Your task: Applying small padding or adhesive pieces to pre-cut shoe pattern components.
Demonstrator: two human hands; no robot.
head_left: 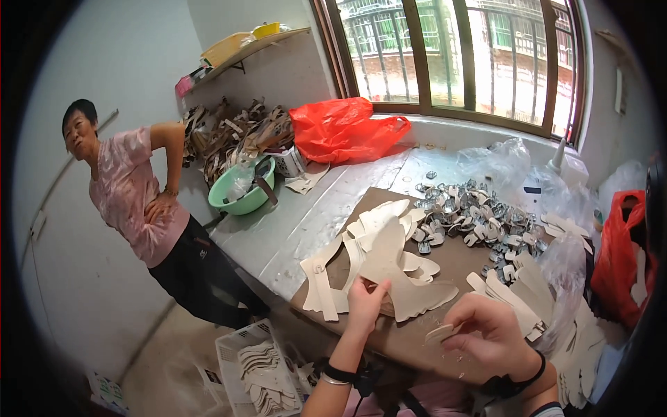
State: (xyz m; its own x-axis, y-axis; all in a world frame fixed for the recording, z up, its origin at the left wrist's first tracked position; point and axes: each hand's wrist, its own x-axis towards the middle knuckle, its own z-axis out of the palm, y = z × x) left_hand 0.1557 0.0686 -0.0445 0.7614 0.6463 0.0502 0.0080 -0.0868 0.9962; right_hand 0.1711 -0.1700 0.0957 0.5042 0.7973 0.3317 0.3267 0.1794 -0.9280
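Observation:
My left hand (367,303) pinches the lower edge of a large cream cut-out piece (388,258), a flat leather-like panel with a scalloped end, tilted up over the brown board (417,351). My right hand (490,335) is closed, thumb and fingers pinching a small cream tab (439,335) above the board's near edge. Behind the held panel lie more cream cut-out pieces (375,217). To its left rests a cream strap piece with a buckle (320,285). Farther right is a heap of metal buckles with cream tabs (479,217).
Long cream strips (511,295) lie right of my hands. A red bag (347,132) and a green basin (243,191) stand at the back left. A white basket (226,347) of cut pieces is below the table. Another person (142,187) stands at the left.

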